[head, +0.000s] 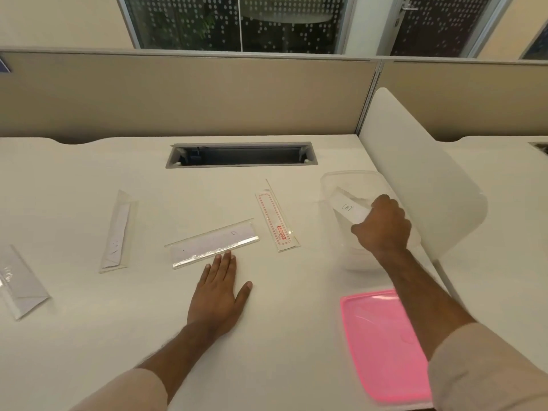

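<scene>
My right hand (382, 225) reaches into a clear plastic container (335, 180) at the right of the white desk and pinches a white paper slip (350, 209) with handwriting on it. My left hand (219, 289) lies flat on the desk, fingers straight, its fingertips just touching the near edge of a clear acrylic name holder (212, 243) with a pale paper inside. A second clear holder with a red-printed card (275, 216) lies between that holder and the container.
Two more clear holders lie at the left: one (117, 232) mid-left and one (20, 280) at the far left edge. A pink lid (382, 345) lies near the front right. A cable slot (240, 155) opens at the back of the desk. A white divider (415, 173) stands on the right.
</scene>
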Tool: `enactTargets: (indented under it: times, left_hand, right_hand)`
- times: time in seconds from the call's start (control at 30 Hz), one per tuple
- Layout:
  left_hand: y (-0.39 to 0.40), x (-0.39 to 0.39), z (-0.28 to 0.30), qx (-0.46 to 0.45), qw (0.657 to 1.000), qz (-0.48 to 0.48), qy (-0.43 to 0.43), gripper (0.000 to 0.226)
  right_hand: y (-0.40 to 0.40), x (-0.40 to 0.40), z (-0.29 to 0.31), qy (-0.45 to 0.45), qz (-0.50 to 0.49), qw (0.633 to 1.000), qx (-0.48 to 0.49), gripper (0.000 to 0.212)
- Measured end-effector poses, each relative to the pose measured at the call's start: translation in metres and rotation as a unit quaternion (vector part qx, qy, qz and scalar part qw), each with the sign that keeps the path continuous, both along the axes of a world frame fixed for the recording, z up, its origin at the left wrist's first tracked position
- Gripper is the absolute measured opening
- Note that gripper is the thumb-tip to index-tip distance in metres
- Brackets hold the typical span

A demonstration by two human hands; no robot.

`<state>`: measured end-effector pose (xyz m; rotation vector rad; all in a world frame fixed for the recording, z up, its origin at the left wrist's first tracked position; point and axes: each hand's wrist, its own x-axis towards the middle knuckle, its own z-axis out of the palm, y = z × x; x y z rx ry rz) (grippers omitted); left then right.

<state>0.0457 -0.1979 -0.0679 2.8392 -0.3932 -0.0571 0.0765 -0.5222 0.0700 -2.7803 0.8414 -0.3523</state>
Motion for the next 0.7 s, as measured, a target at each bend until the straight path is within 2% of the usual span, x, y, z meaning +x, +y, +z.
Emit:
enactTargets:
  times: [0.1,0.2,0.43,0.57,0.7]
  left_hand:
    - [0.0,0.0,0.0,-0.002,1.0,0.0,-0.002,0.076]
    - [0.0,0.0,0.0,-0.006,1.0,0.001,-0.006,0.076]
    - [0.0,0.0,-0.002,-0.003,1.0,0.003,-0.01,0.076]
    - [0.0,0.001,-0.002,-0.003,1.0,0.003,-0.011,0.076]
    - [0.0,0.001,-0.003,0.004,1.0,0.003,-0.012,0.077]
  right_hand:
    - [0.003,0.014,-0.008,0.097,-0.026,0.993,0.054,0.072]
    - [0.003,0.021,-0.016,0.144,-0.024,0.983,0.11,0.076]
    - [-0.002,0.025,-0.024,0.186,0.027,0.976,0.109,0.047]
    - [-0.003,0.024,-0.023,0.204,0.067,0.971,0.104,0.019]
    - [-0.006,0.024,-0.023,0.194,0.07,0.965,0.164,0.019]
